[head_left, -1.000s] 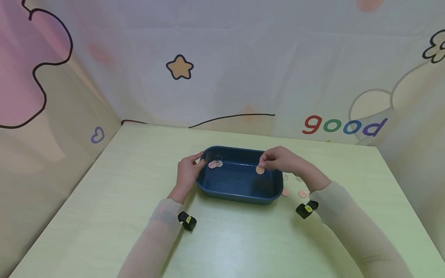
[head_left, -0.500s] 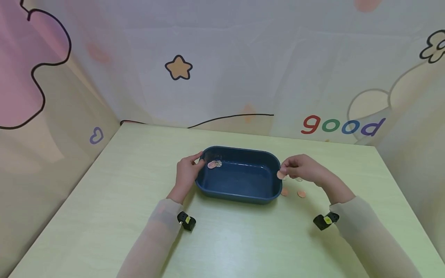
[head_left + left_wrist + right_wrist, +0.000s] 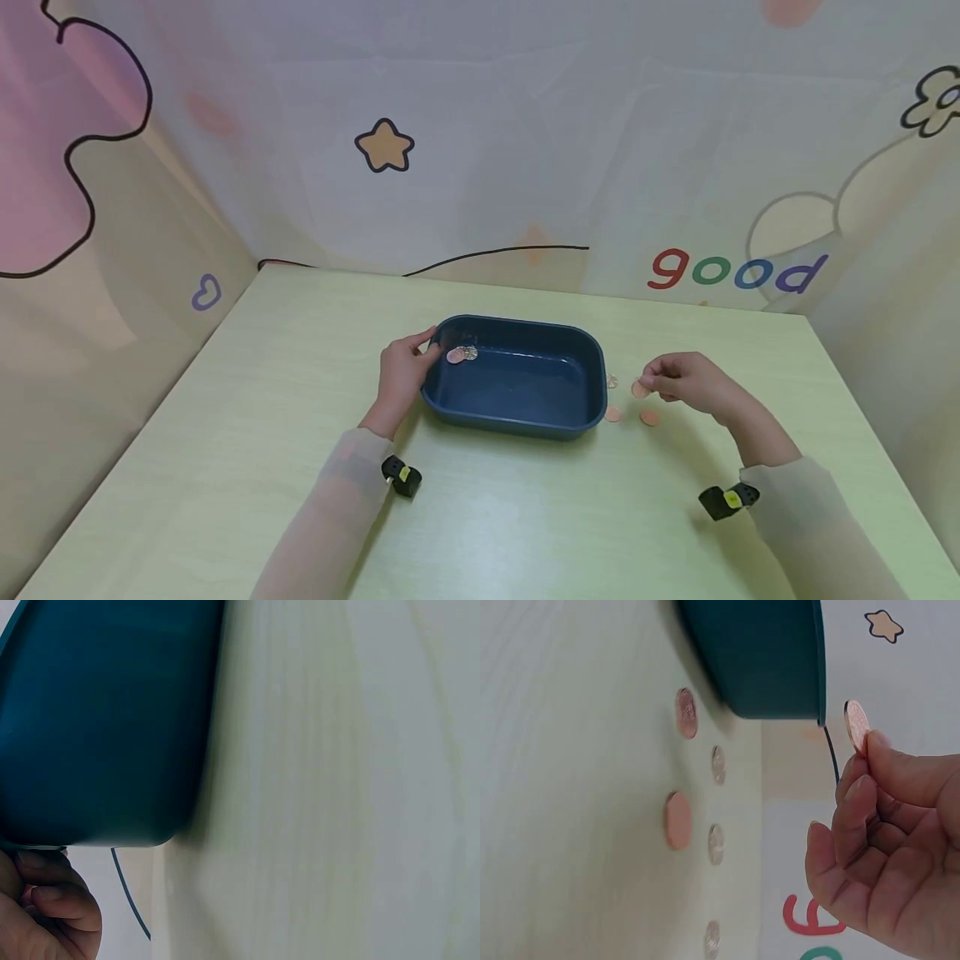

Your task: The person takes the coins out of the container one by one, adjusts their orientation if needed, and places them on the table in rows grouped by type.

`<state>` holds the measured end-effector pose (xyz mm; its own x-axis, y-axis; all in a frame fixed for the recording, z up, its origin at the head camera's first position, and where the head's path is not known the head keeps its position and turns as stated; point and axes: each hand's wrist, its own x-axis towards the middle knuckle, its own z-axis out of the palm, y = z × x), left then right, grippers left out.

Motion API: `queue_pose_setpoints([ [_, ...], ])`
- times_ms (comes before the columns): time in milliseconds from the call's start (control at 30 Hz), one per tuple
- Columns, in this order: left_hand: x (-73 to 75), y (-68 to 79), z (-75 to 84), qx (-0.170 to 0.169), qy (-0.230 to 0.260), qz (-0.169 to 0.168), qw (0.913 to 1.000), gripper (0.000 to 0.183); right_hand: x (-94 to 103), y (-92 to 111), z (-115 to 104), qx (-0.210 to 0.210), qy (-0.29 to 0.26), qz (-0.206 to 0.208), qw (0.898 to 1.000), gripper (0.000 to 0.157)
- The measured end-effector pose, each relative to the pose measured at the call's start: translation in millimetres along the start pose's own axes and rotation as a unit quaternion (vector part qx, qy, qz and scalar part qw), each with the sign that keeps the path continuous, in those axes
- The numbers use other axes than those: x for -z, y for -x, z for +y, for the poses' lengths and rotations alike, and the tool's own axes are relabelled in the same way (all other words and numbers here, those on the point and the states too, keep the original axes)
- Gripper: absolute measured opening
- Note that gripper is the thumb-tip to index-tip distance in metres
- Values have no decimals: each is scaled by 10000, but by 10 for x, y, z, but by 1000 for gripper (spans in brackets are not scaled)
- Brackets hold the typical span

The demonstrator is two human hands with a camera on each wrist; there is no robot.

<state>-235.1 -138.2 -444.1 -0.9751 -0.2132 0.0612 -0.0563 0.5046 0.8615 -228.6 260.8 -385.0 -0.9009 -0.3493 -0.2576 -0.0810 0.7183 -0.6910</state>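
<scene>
A dark blue plastic tray lies on the table in the head view. My left hand grips its left end, thumb at the rim; the left wrist view shows curled fingers against the tray's outside. Inside, near that end, a copper-coloured coin overlaps silvery ones. To the right of the tray, my right hand pinches a copper-coloured coin between thumb and fingers, above the table. Below it lie two copper-coloured coins and several silvery coins, some hidden in the head view.
The pale wood-grain table extends in front of the tray and to both sides. A printed cloth backdrop stands along the table's far edge and sides. Each wrist carries a small black camera.
My right hand has moved from over the tray's right part out past its right rim, bringing the pinched coin along. My left hand and the tray stay put.
</scene>
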Motion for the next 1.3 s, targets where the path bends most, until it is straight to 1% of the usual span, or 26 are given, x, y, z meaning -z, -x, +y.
queue_pose_setpoints([
  [167, 8, 0, -9, -14, -36, 17, 10000, 40, -29, 102, 155, -156, 31, 142, 9998, 26],
  [400, 15, 12, -22, 6, -51, 15, 10000, 39, -30, 216, 375, -484, 175, 477, 9975, 27],
  [667, 11, 19, -10, -3, -47, 19, 10000, 39, 12, 266, 566, -798, 232, 568, 9949, 27],
  [900, 2, 21, -2, 1, -28, 21, 10000, 39, 26, 259, 701, -1018, 398, 644, 9919, 28],
  [1067, -1, 19, -5, -52, -3, 44, 10000, 39, 0, 246, 766, -1112, 407, 677, 9907, 27],
  [1300, -4, 10, 0, -48, -10, 30, 10000, 39, -5, 233, 783, -964, 846, 826, 9883, 26],
])
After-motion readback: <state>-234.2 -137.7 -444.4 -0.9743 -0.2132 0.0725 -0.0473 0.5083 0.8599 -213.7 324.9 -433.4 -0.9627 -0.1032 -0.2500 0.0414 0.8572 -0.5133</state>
